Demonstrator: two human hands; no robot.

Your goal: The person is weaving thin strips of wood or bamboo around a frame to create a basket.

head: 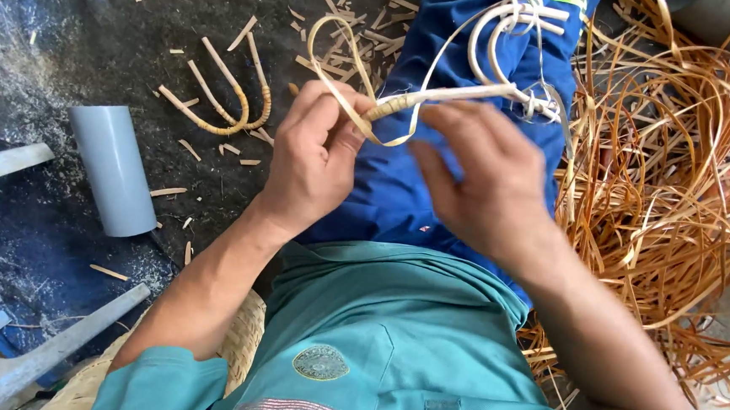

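The bent cane frame (pixel 465 91) lies across the person's blue-trousered lap, a pale rod partly bound with a flat rattan strip (pixel 352 77) that loops up from the wrapped section (pixel 392 105). The left hand (pixel 313 160) is closed on the frame's near end, thumb and fingers pinching the wrapped part. The right hand (pixel 489 183) grips the rod just beside that binding, fingers curled over it. To wrap well, I judge each turn should sit tight against the last, with the left thumb pinning the finished coils while the strip is drawn taut.

Right of the frame spreads a heap of loose rattan strips (pixel 670 181). Left of it, on the dark floor, lie two wrapped U-shaped cane pieces (pixel 224 95) among offcuts, and farther left a grey plastic pipe section (pixel 114 168).
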